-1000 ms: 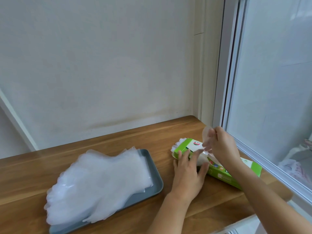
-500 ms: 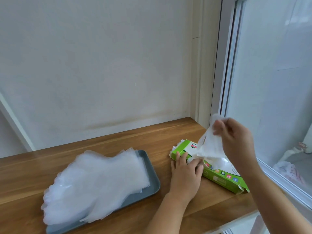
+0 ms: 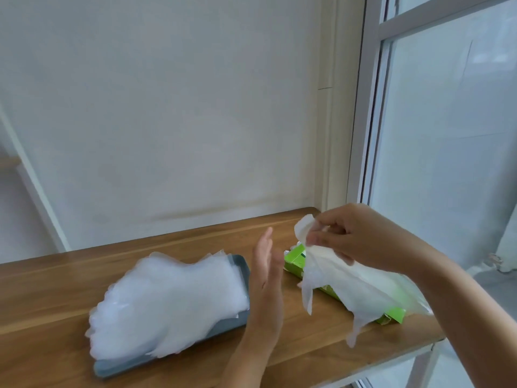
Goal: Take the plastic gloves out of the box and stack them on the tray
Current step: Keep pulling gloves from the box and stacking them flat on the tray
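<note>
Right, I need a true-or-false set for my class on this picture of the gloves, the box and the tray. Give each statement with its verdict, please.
1. The right hand pinches a plastic glove above the green box. True.
2. The left hand presses down on the box. False: it is raised off the box, with its fingers straight.
3. A stack of gloves lies on the grey tray. True.
4. The tray stands to the right of the box. False: it lies to the left of it on the wooden table.
</note>
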`<state>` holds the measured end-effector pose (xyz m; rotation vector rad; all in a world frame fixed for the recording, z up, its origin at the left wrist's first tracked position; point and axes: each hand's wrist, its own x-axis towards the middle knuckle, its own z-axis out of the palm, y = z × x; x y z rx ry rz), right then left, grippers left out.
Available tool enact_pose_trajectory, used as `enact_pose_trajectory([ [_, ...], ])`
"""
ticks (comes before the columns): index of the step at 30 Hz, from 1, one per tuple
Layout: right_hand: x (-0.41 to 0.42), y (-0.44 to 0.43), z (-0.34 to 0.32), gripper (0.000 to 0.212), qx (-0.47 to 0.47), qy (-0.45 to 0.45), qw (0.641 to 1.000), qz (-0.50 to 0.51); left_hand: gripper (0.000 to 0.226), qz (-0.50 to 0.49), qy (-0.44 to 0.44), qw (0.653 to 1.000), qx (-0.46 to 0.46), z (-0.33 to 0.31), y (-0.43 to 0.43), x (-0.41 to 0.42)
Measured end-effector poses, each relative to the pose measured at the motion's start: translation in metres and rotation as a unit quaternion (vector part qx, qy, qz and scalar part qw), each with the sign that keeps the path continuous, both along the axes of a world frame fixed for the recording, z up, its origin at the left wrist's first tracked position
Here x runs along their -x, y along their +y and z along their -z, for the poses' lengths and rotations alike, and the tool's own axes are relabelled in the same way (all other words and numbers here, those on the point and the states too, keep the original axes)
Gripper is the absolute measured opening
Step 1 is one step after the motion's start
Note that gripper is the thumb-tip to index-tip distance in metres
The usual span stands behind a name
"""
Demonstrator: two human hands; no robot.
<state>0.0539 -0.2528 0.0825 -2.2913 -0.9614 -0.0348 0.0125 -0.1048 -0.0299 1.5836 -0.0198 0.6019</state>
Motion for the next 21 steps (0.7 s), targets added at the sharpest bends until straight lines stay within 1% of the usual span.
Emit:
enact_pose_trajectory([
  [1, 0.003, 0.005, -0.004, 0.018, 0.007, 0.015, 1.0, -0.019, 0.093, 0.044, 0.01, 0.998, -0.038, -0.009, 0.004, 0.008],
  [2, 0.005, 0.009, -0.007, 0.018, 0.013, 0.027, 0.999, -0.036, 0.086, 0.085, 0.017, 0.993, -0.08, -0.016, 0.008, 0.014],
  [3, 0.008, 0.014, -0.01, 0.018, 0.022, 0.034, 0.998, -0.052, 0.073, 0.109, 0.025, 0.987, -0.118, -0.022, 0.012, 0.019],
  [5, 0.011, 0.028, -0.015, 0.017, 0.041, 0.039, 0.995, -0.081, 0.039, 0.085, 0.04, 0.98, -0.173, -0.027, 0.024, 0.029],
  [6, 0.011, 0.034, -0.018, 0.016, 0.045, 0.041, 0.994, -0.091, 0.021, 0.052, 0.05, 0.977, -0.199, -0.029, 0.029, 0.032],
  [7, 0.01, 0.042, -0.02, 0.014, 0.049, 0.046, 0.992, -0.105, 0.011, 0.012, 0.062, 0.969, -0.237, -0.031, 0.039, 0.038],
  [9, 0.003, 0.055, -0.023, 0.008, 0.049, 0.06, 0.989, -0.124, 0.026, -0.04, 0.08, 0.95, -0.298, -0.032, 0.058, 0.047],
  [11, -0.004, 0.07, -0.024, 0.004, 0.045, 0.061, 0.987, -0.143, 0.033, -0.067, 0.105, 0.943, -0.309, -0.032, 0.082, 0.055],
  [14, -0.013, 0.099, -0.021, 0.004, 0.061, 0.027, 0.985, -0.16, 0.025, -0.117, 0.115, 0.922, -0.35, -0.039, 0.117, 0.063],
  [16, -0.018, 0.121, -0.02, 0.003, 0.071, 0.007, 0.984, -0.163, 0.019, -0.16, 0.113, 0.898, -0.394, -0.047, 0.139, 0.064],
  [17, -0.021, 0.136, -0.019, 0.003, 0.071, -0.009, 0.984, -0.164, 0.018, -0.182, 0.12, 0.883, -0.416, -0.051, 0.153, 0.064],
  [19, -0.028, 0.161, -0.017, 0.004, 0.055, -0.076, 0.985, -0.142, 0.017, -0.216, 0.115, 0.862, -0.444, -0.057, 0.177, 0.056],
  [21, -0.031, 0.185, -0.014, 0.005, -0.006, -0.148, 0.984, -0.099, 0.017, -0.255, 0.109, 0.848, -0.452, -0.065, 0.2, 0.05],
])
